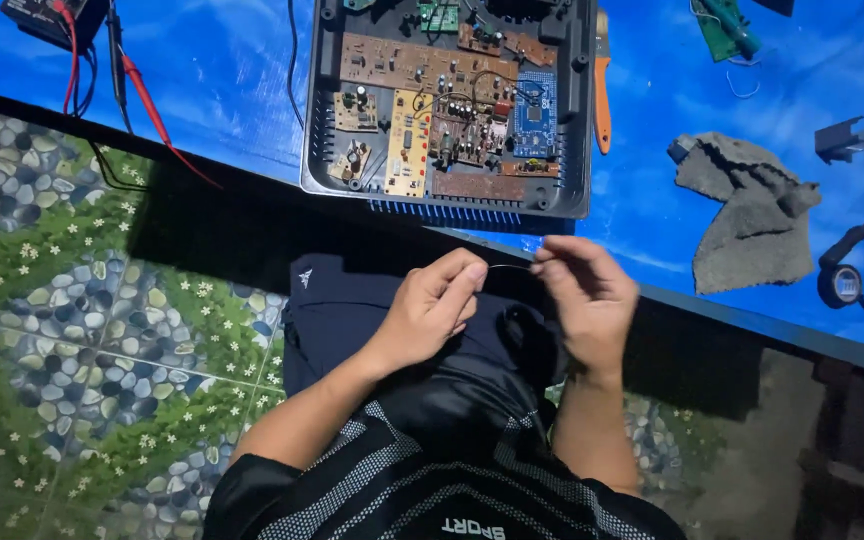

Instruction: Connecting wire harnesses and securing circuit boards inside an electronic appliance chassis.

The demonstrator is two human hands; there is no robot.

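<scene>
Head view, left hand: my left hand was closed to a pinch, thumb and forefinger nipped on one end of a thin wire, the other fingers curled in so they stayed out of the way.
Head view, right hand: my right hand was pinched on the wire's other end, fingers bent down, so the short span between the two hands ran taut and nearly level.
Wire, place: I held it in the air over my lap, just off the near edge of the tabletop, close under my eyes because it was so fine.
Open case: the dark plastic case lay open at the near edge, right ahead of my hands, its circuit boards face up so I could reach them.
Brush: an orange-handled brush lay touching the case's right side, within reach.
Cloth: a grey cloth lay crumpled to the right of the case, well apart from the boards.
Tape roll: a small dark roll sat near the near edge, right of the cloth.
Probes: the red and black meter leads trailed toward the near edge at the left, clear of the case.
Floor: the pebble-patterned floor showed below my left arm.
</scene>
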